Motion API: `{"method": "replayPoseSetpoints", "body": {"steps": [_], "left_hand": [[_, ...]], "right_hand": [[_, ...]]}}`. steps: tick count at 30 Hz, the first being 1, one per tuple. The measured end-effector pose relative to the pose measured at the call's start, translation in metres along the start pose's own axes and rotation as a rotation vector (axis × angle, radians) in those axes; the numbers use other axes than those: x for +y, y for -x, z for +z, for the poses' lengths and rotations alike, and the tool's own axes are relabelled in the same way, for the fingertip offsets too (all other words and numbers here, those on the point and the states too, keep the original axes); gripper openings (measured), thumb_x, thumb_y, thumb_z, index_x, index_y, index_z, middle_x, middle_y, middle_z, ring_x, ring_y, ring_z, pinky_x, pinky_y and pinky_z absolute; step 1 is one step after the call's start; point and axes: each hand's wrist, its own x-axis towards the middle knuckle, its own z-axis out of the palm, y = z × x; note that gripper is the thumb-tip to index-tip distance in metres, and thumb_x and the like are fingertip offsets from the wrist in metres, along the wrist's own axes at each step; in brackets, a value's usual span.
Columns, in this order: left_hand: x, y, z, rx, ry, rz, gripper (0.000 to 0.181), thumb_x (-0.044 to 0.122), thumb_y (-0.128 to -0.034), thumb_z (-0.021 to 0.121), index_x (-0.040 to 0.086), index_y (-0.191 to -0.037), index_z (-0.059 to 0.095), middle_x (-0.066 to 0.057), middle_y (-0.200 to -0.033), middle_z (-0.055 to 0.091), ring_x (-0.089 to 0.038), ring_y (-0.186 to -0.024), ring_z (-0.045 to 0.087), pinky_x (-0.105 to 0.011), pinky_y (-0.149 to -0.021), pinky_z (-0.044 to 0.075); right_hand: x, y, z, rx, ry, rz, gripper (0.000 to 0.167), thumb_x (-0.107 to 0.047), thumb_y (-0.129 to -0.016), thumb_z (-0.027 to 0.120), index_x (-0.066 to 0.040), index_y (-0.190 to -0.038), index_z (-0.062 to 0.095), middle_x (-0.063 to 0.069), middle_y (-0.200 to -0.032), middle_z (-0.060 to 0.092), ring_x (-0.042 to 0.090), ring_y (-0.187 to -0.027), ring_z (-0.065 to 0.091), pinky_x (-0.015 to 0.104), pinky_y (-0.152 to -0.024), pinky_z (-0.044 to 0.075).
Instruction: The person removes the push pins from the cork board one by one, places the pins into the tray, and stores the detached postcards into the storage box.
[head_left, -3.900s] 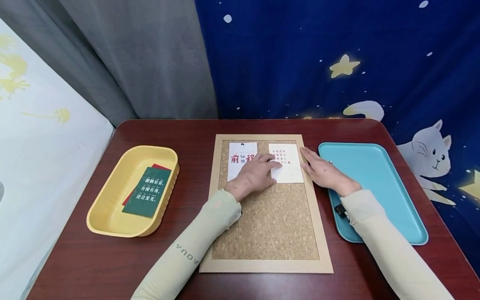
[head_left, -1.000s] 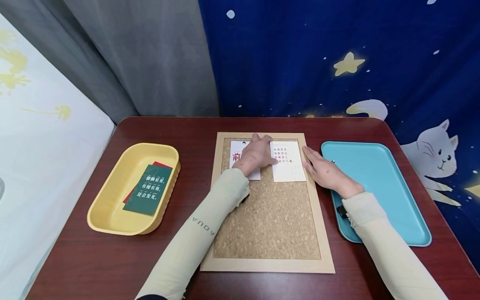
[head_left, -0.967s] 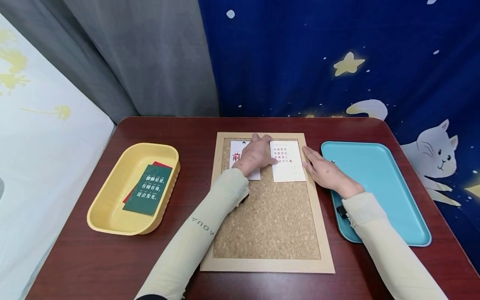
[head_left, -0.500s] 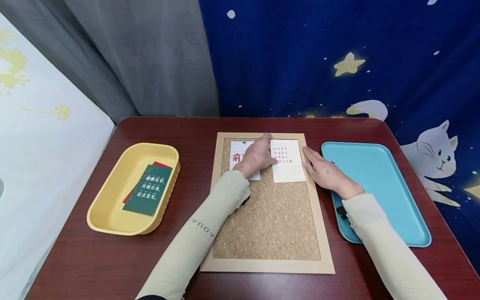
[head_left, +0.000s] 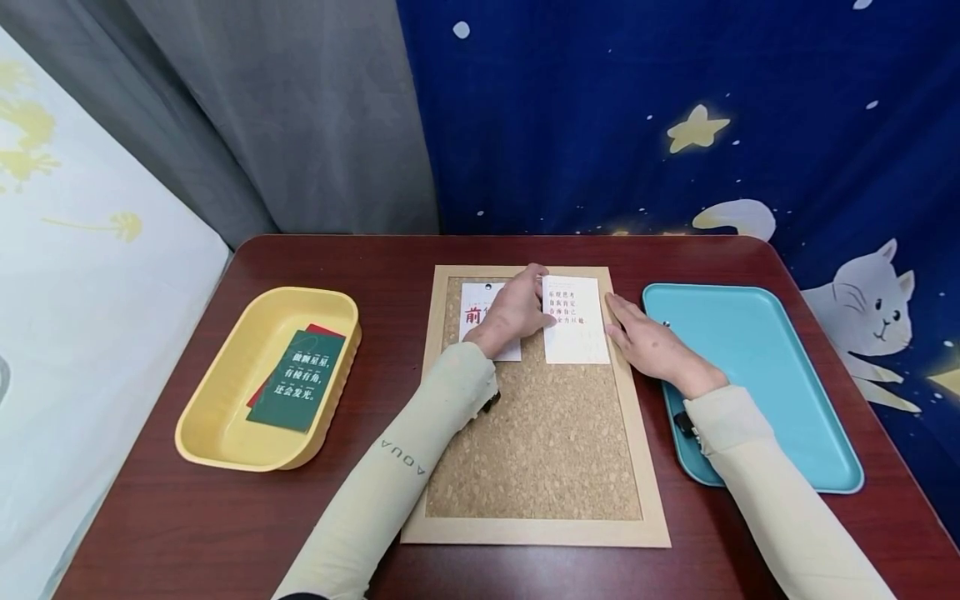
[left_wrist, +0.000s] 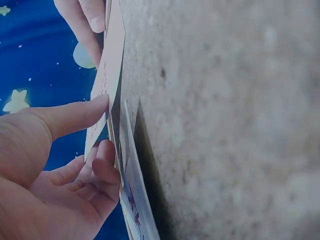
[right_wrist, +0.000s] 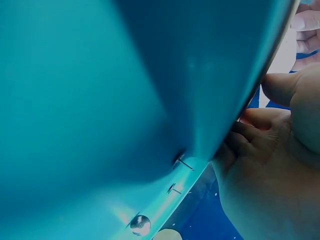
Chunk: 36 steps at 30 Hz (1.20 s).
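A framed cork board [head_left: 536, 450] lies on the table, with two white cards at its top. My left hand [head_left: 513, 312] pinches the left edge of the right card [head_left: 576, 333], thumb on its face and fingers behind; in the left wrist view this card [left_wrist: 112, 60] tilts up off the cork. The left card [head_left: 471, 329], with a dark dot at its top, is partly covered by my left hand. My right hand [head_left: 652, 342] rests on the right side of the frame, fingers nearly straight, beside the right card.
A yellow basket [head_left: 191, 417] at the left holds a green card [head_left: 296, 379] over a red one [head_left: 258, 393]. At the right is a blue tray [head_left: 772, 375], partly under my right sleeve. Several metal pushpins [right_wrist: 140, 225] lie along its edge in the right wrist view.
The right card has shifted slightly upward, its upper part lifted. My left fingers have drawn in from over the top of the board to its edge. My right hand has stayed put.
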Motion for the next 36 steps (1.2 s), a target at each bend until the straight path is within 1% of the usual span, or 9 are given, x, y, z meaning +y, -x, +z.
{"method": "replayPoseSetpoints", "body": {"steps": [5,11,16,20,24,29,34,36], "left_hand": [[-0.003,0.0,0.0,0.018,0.11,0.019,0.084,0.002,-0.0831,0.085,0.013,-0.153,0.04,-0.007,-0.117,0.063,-0.014,-0.093,0.063,-0.024,-0.081,0.053],[-0.01,-0.001,-0.002,0.065,0.231,0.052,0.085,-0.007,-0.0831,0.08,0.013,-0.155,0.04,-0.012,-0.117,0.063,-0.016,-0.092,0.061,-0.022,-0.079,0.053],[-0.015,0.002,-0.004,0.08,0.295,0.051,0.085,-0.011,-0.0835,0.077,0.016,-0.156,0.04,-0.011,-0.114,0.06,-0.015,-0.089,0.059,-0.021,-0.074,0.05],[-0.017,0.005,-0.009,0.093,0.331,0.049,0.085,-0.012,-0.0835,0.076,0.016,-0.156,0.041,-0.011,-0.112,0.059,-0.015,-0.088,0.057,-0.02,-0.072,0.048],[-0.017,0.011,-0.016,0.106,0.357,0.035,0.084,-0.011,-0.0843,0.075,0.017,-0.156,0.042,-0.01,-0.112,0.058,-0.015,-0.088,0.058,-0.021,-0.07,0.048],[-0.018,0.02,-0.027,0.116,0.42,0.048,0.084,-0.014,-0.0836,0.073,0.017,-0.156,0.043,-0.012,-0.114,0.058,-0.017,-0.088,0.06,-0.02,-0.066,0.05],[-0.017,0.032,-0.043,0.118,0.48,0.071,0.082,-0.015,-0.0852,0.07,0.018,-0.155,0.044,-0.01,-0.112,0.055,-0.016,-0.085,0.058,-0.022,-0.064,0.05],[-0.017,0.038,-0.051,0.119,0.499,0.08,0.081,-0.014,-0.0866,0.069,0.02,-0.156,0.043,-0.009,-0.111,0.054,-0.015,-0.08,0.057,-0.026,-0.063,0.052]], "right_hand": [[0.001,0.0,0.002,0.021,-0.008,-0.007,0.063,-0.026,-0.114,0.039,0.001,-0.166,0.013,0.028,-0.172,0.015,0.048,-0.157,0.022,0.064,-0.123,0.029],[0.003,-0.001,0.003,0.016,-0.016,0.006,0.064,-0.026,-0.114,0.039,-0.002,-0.166,0.012,0.026,-0.173,0.015,0.047,-0.158,0.023,0.064,-0.123,0.029],[0.004,-0.001,0.003,-0.001,-0.017,0.019,0.064,-0.026,-0.114,0.037,-0.003,-0.167,0.009,0.025,-0.174,0.012,0.047,-0.159,0.02,0.063,-0.125,0.026],[0.004,0.0,0.003,0.0,-0.022,0.02,0.064,-0.027,-0.114,0.037,-0.003,-0.167,0.009,0.026,-0.173,0.012,0.047,-0.159,0.019,0.063,-0.125,0.026],[0.004,0.002,0.003,0.002,-0.015,0.012,0.066,-0.029,-0.114,0.038,-0.001,-0.166,0.009,0.027,-0.173,0.013,0.047,-0.158,0.02,0.064,-0.124,0.026],[0.003,0.002,0.003,0.009,-0.009,0.003,0.068,-0.032,-0.114,0.039,0.0,-0.166,0.01,0.028,-0.172,0.013,0.048,-0.158,0.02,0.065,-0.124,0.027],[0.002,0.002,0.004,0.007,-0.005,-0.001,0.069,-0.035,-0.113,0.04,-0.002,-0.167,0.01,0.026,-0.173,0.012,0.048,-0.158,0.021,0.065,-0.123,0.028],[0.001,0.001,0.003,0.003,-0.002,0.003,0.071,-0.037,-0.113,0.04,-0.004,-0.167,0.008,0.025,-0.174,0.011,0.047,-0.158,0.021,0.066,-0.123,0.028]]}}
